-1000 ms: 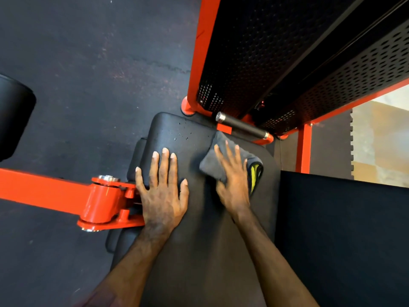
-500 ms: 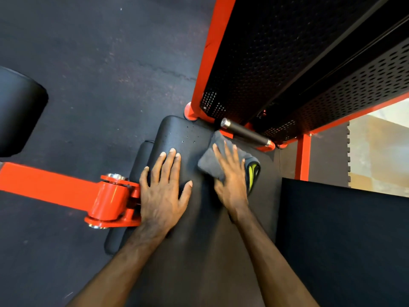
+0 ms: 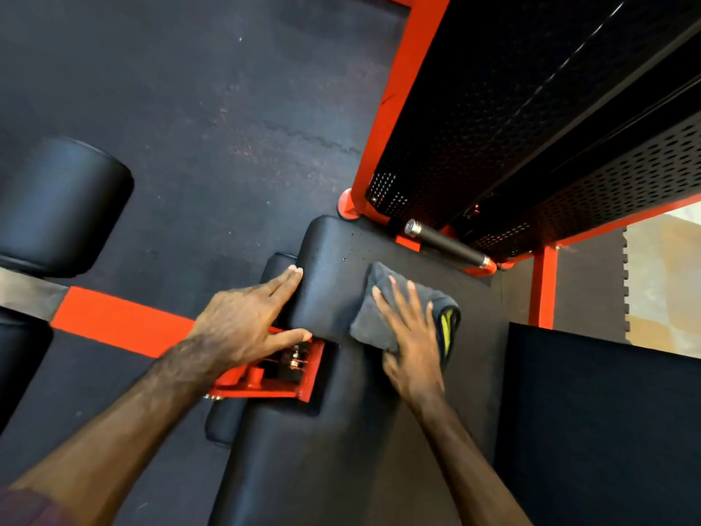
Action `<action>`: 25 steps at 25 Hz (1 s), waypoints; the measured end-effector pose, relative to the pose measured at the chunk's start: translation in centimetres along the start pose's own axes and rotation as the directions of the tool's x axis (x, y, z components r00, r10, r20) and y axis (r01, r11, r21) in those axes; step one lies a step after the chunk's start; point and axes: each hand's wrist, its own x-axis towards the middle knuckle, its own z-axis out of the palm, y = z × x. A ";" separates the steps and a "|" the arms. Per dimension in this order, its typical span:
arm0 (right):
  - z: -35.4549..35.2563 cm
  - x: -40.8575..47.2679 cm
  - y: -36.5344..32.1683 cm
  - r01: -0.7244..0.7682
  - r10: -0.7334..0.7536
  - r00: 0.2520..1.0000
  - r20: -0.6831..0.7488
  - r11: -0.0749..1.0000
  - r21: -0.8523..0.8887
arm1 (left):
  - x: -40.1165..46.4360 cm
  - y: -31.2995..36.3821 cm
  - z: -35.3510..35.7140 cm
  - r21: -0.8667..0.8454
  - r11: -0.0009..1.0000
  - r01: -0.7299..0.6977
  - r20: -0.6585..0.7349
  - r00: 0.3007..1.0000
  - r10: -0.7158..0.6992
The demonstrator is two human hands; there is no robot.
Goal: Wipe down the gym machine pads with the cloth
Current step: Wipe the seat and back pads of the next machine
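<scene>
The fingers of the right hand lay straight and spread, pressing a folded grey cloth flat on the black seat pad, near its far right part. The left hand rested at the pad's left edge, fingers extended together along its side, thumb under the edge above an orange bracket. A black roller pad stood well apart at left.
</scene>
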 end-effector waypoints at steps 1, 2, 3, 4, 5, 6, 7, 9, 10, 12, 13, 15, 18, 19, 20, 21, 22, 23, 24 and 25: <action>0.0 -0.3 0.7 -0.030 0.030 0.999 -0.021 1.000 -0.002 | -0.2 0.0 -0.2 -0.028 0.999 0.026 -0.007 1.000 -0.027; 0.2 0.8 0.9 -0.111 0.112 0.992 -0.050 0.994 0.022 | -0.3 0.0 -0.4 -0.047 0.997 0.055 -0.013 0.998 -0.056; 0.4 2.7 0.5 -0.221 0.225 0.971 -0.077 0.974 0.053 | -0.2 -0.1 -0.5 -0.051 0.996 0.076 -0.007 0.997 -0.077; 0.6 4.8 -0.5 -0.316 0.322 0.941 -0.105 0.946 0.073 | -0.1 0.1 -0.6 -0.039 0.995 0.096 0.012 0.995 -0.095; 0.6 6.6 -1.9 -0.358 0.366 0.923 -0.118 0.930 0.082 | 0.0 0.0 -0.6 -0.034 0.993 0.113 0.023 0.993 -0.112; 0.7 7.6 -3.2 -0.335 0.340 0.934 -0.114 0.940 0.060 | 0.0 0.1 -0.6 -0.036 0.992 0.123 0.029 0.992 -0.122; 0.8 7.5 -4.1 -0.251 0.251 0.964 -0.086 0.968 0.016 | 0.1 0.2 -0.7 -0.049 0.990 0.130 0.032 0.991 -0.129; 0.8 4.4 -4.4 -0.011 0.011 1.000 0.001 0.998 -0.055 | 0.0 0.4 -1.0 -0.074 0.987 0.139 0.036 0.990 -0.137; 0.6 2.0 -3.8 0.057 -0.054 0.998 0.043 0.996 -0.064 | -0.1 0.4 -1.1 -0.084 0.986 0.147 0.036 0.989 -0.145; 0.3 -0.5 -1.8 0.008 -0.007 0.999 0.032 0.999 -0.031 | -0.2 0.3 -1.2 -0.094 0.984 0.153 0.030 0.988 -0.151; 0.3 0.0 -1.4 -0.089 0.089 0.996 0.001 0.996 -0.002 | -0.1 0.3 -1.1 -0.089 0.984 0.156 0.024 0.988 -0.154; 0.5 3.9 -2.8 -0.295 0.297 0.952 -0.073 0.955 0.035 | -0.1 0.3 -0.9 -0.071 0.987 0.146 0.017 0.989 -0.145; 0.6 8.5 -6.1 -0.289 0.289 0.955 -0.070 0.957 0.015 | 0.0 0.3 -1.1 -0.071 0.987 0.144 0.024 0.990 -0.142; 0.5 8.0 -6.2 -0.194 0.194 0.981 -0.032 0.981 -0.015 | 0.1 0.3 -1.3 -0.078 0.987 0.143 0.031 0.990 -0.141; 0.3 6.7 -5.7 -0.079 0.079 0.997 0.007 0.996 -0.050 | 0.1 0.3 -1.5 -0.084 0.987 0.139 0.039 0.990 -0.136; 0.2 4.7 -4.7 0.014 -0.010 0.999 0.046 0.997 -0.078 | 0.1 0.4 -1.6 -0.091 0.986 0.136 0.045 0.990 -0.132; 0.0 3.0 -3.7 0.051 -0.046 0.997 0.065 0.995 -0.084 | 0.1 0.3 -1.6 -0.100 0.986 0.136 0.046 0.990 -0.132; -0.1 2.2 -2.7 0.020 -0.016 0.999 0.050 0.998 -0.064 | 0.1 0.3 -1.6 -0.108 0.985 0.133 0.042 0.991 -0.129; -0.1 2.6 -2.2 -0.061 0.062 0.998 0.014 0.998 -0.035 | 0.1 0.3 -1.6 -0.109 0.986 0.125 0.039 0.992 -0.121; 0.0 4.3 -2.7 -0.158 0.158 0.987 -0.019 0.987 -0.005 | 0.1 0.2 -1.4 -0.104 0.987 0.118 0.032 0.993 -0.116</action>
